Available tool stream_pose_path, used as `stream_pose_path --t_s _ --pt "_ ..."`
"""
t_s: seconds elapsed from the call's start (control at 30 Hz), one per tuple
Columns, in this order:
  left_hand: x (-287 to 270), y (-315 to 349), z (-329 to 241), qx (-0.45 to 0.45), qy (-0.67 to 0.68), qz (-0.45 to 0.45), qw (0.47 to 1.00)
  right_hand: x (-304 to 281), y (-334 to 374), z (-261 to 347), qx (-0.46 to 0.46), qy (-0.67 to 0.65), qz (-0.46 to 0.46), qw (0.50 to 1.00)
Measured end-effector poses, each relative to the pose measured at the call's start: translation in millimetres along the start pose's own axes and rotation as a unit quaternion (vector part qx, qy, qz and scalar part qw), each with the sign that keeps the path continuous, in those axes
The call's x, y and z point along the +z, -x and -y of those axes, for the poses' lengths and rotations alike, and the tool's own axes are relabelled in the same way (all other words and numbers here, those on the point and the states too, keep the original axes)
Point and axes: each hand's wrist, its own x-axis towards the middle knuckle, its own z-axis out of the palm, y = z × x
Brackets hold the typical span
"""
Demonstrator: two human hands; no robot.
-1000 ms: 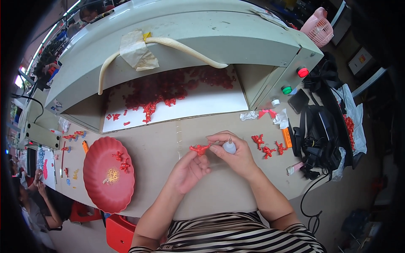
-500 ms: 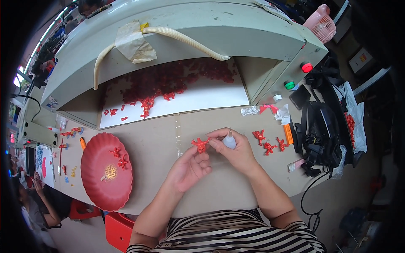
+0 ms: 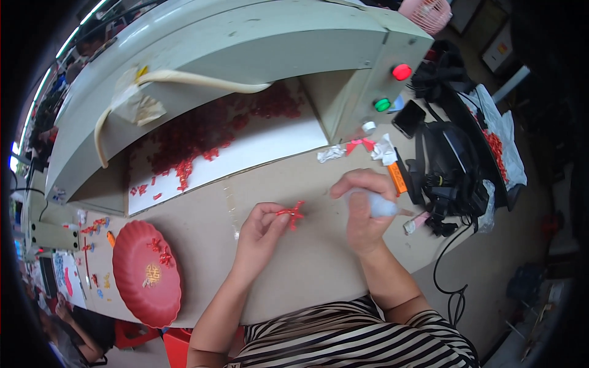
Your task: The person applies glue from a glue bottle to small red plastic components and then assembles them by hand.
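My left hand pinches a small red plastic figurine by one end between thumb and fingertips, above the tabletop. To its right, my right hand is wrapped round a translucent squeeze bottle. The bottle lies sideways in the grip, its thin nozzle pointing right, away from the figurine. Two more red figurines lie in a scalloped red dish at the left. Beneath and behind my right hand the tabletop is hidden.
A grey cabinet with red and green buttons stands behind, many red pieces on its white floor. At right are crumpled tissue, an orange cutter, a phone and a black bag. A co-worker sits at far left.
My hands have drawn apart. The right has moved right with the squeeze bottle, its nozzle turned from up to sideways. The left still holds the figurine, now turned. The whole view has shifted and tilted.
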Motion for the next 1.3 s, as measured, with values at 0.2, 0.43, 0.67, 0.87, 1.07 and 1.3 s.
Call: stream_pose_path --t_s 0.2,0.43,0.67,0.87,1.07,1.3 --pt "20.9 -39.9 10.0 0.181 -0.192 0.121 0.957 22.6 12.8 10.5 -0.061 -0.074 0.196 0.976" --pt "30.1 -46.9 -6.4 0.251 -0.281 0.089 0.922 20.2 22.4 7.4 0.04 -0.138 0.17 0.975" --pt "-64.3 -91.8 -40.2 0.314 -0.473 -0.203 0.798 17.1 18.3 2.3 0.118 -0.183 0.149 0.965" --pt "-103.5 -113.6 -49.7 0.24 -0.589 -0.176 0.751 26.0 17.7 2.9 0.176 -0.159 0.177 0.955" --pt "-80.3 -91.1 -37.9 0.302 -0.274 -0.215 0.887 42.9 24.8 -3.6 0.293 0.031 0.187 0.937" --pt "-40.6 -3.8 3.5 0.111 0.203 -0.084 0.969 52.1 34.1 -6.4 0.324 0.008 0.202 0.924"
